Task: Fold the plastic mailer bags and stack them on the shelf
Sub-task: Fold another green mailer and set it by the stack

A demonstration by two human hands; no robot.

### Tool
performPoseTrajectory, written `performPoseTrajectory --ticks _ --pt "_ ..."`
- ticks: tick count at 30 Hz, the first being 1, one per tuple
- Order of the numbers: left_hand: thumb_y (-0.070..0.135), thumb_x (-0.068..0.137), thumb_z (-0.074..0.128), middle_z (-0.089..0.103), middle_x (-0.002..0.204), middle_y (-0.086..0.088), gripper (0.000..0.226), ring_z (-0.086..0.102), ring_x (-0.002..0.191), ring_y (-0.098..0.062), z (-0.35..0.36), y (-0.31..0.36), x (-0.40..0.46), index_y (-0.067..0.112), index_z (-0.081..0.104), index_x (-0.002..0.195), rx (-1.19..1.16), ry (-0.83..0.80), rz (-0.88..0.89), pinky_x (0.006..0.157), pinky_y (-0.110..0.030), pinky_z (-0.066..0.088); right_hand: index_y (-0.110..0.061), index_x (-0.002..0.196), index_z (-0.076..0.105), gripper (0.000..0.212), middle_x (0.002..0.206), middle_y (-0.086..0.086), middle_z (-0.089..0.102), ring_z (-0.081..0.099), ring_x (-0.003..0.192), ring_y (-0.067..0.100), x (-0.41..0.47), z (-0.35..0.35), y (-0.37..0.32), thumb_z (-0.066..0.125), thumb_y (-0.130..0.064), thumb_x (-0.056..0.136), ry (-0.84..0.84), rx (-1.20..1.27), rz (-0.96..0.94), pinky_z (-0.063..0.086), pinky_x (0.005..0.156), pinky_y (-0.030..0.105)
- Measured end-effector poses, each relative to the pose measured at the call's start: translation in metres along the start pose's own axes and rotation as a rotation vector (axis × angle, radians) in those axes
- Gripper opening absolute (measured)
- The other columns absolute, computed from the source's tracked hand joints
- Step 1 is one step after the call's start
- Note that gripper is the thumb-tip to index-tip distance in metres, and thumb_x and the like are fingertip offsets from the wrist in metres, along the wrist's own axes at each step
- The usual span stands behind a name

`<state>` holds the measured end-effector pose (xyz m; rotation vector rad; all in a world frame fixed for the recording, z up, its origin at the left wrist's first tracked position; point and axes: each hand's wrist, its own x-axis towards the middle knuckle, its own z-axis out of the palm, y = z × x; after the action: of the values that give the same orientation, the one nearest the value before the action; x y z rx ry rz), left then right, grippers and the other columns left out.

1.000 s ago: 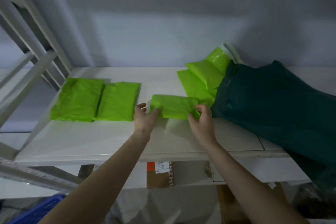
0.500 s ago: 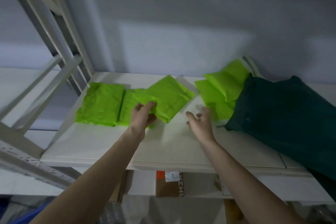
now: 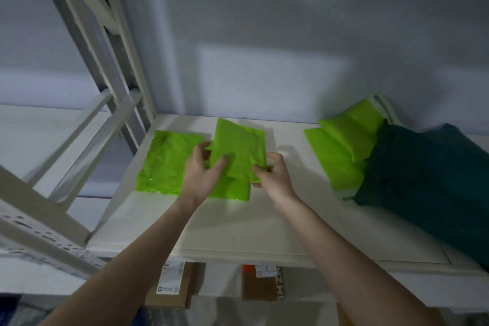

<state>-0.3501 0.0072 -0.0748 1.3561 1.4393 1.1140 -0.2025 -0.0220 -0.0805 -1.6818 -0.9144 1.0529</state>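
A folded lime-green mailer bag [image 3: 239, 149] is held just above the white shelf [image 3: 238, 225]. My left hand [image 3: 202, 171] grips its left lower edge and my right hand [image 3: 272, 173] grips its right lower corner. Under it lies another folded green bag [image 3: 232, 190], mostly covered. A third folded green bag [image 3: 165, 163] lies flat to the left, at the shelf's left end. Several unfolded green bags [image 3: 341, 145] lie at the right, partly under a dark green sack.
A large dark green sack [image 3: 428, 180] covers the shelf's right part. White metal shelf posts and braces [image 3: 105, 66] rise at the left. Cardboard boxes [image 3: 262, 283] sit on the level below. A grey wall stands behind.
The folded bag went left from the shelf's middle, carried by my left hand, to above the right folded bag. My right hand let go, then took hold of it again.
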Motion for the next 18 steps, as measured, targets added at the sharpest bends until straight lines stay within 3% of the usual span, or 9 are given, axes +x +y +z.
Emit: performPoseTrajectory --ticks 1,3,6,8,11,14,18 --pt "0.049 0.071 0.062 0.057 0.113 -0.002 0.067 0.054 0.108 -0.020 -0.007 -0.004 0.004 0.015 0.047 0.128 0.128 0.066 0.069 0.093 -0.034 0.044 -0.024 0.103 0.042 0.033 0.098 0.012 0.063 0.065 0.090 0.029 0.002 0.005 0.004 0.063 -0.008 0.083 0.022 -0.037 0.002 0.056 0.075 0.047" --pt "0.048 0.077 0.058 0.052 0.124 -0.006 0.062 0.044 0.120 -0.026 -0.020 -0.013 0.012 0.015 0.048 0.129 0.411 0.170 0.152 0.102 -0.039 0.034 -0.024 0.103 0.045 0.032 0.099 0.014 0.066 0.065 0.093 0.034 0.003 0.015 0.011 0.065 -0.011 0.081 0.037 -0.081 0.022 0.052 0.083 0.052" --pt "0.037 0.082 0.060 0.035 0.141 -0.008 0.063 0.028 0.134 -0.028 -0.040 -0.027 0.025 0.016 0.038 0.137 0.817 0.182 0.152 0.110 -0.047 0.020 -0.013 0.114 0.050 0.035 0.101 0.014 0.065 0.063 0.097 0.031 -0.005 0.024 0.007 0.065 -0.012 0.082 0.067 -0.149 0.032 0.048 0.081 0.032" --pt "0.043 0.082 0.058 0.023 0.149 -0.009 0.072 0.012 0.142 -0.028 -0.051 -0.035 0.033 0.017 0.028 0.142 0.966 0.113 0.082 0.113 -0.054 0.010 -0.010 0.117 0.051 0.038 0.101 0.013 0.064 0.061 0.099 0.030 -0.007 0.029 0.008 0.064 -0.012 0.082 0.078 -0.204 0.041 0.042 0.075 0.029" --pt "0.054 0.082 0.054 0.014 0.153 -0.009 0.079 0.001 0.144 -0.029 -0.064 -0.044 0.041 0.019 0.021 0.144 1.049 0.020 0.013 0.112 -0.058 0.010 -0.008 0.120 0.050 0.041 0.114 0.017 0.060 0.053 0.110 0.034 -0.007 0.037 0.013 0.061 -0.016 0.081 0.112 -0.371 0.019 0.038 0.088 0.033" --pt "0.059 0.079 0.053 0.018 0.150 -0.006 0.077 0.012 0.141 -0.028 -0.070 -0.048 0.044 0.024 0.026 0.142 1.045 -0.005 0.023 0.109 -0.055 0.020 -0.006 0.127 0.042 0.053 0.124 0.020 0.048 0.041 0.120 0.035 -0.007 0.044 0.010 0.062 -0.025 0.083 0.139 -0.485 0.041 0.031 0.094 0.033" --pt "0.062 0.077 0.055 0.017 0.149 -0.004 0.078 0.016 0.138 -0.028 -0.077 -0.049 0.048 0.027 0.029 0.141 0.969 -0.049 0.049 0.105 -0.052 0.028 -0.002 0.136 0.036 0.063 0.132 0.021 0.043 0.038 0.126 0.036 -0.004 0.054 0.004 0.061 -0.027 0.084 0.095 -0.460 0.046 0.033 0.102 0.038"
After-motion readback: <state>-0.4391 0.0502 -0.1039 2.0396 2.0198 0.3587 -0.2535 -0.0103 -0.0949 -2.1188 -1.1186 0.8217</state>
